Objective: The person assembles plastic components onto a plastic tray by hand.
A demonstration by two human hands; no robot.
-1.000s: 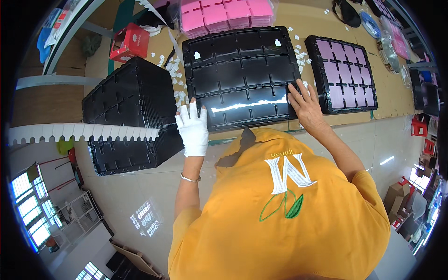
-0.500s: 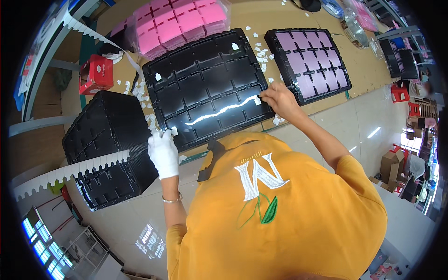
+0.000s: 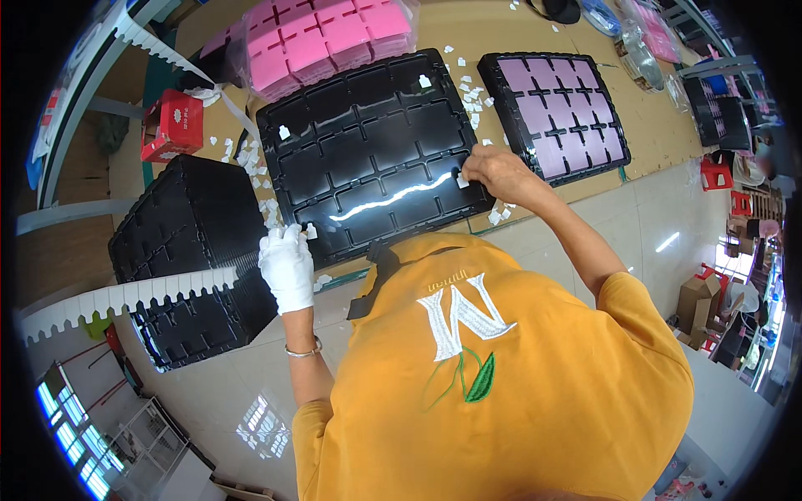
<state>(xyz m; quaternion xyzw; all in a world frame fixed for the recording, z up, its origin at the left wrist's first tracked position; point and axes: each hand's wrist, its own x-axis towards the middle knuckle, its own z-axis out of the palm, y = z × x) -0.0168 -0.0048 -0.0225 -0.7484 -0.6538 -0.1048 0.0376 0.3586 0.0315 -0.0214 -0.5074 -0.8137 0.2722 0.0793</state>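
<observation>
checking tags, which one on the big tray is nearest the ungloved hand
The lower-right tag, at the right hand; the lower-left tag is by the left hand, upper two farther.

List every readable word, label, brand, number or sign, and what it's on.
Yellow garment: large white embroidered letter, smaller lettering above it; wording withheld.
Red box: pale printing, too small to read.
White tabs on black tray: no print discernible.
Elsewhere: nothing legible.
</observation>
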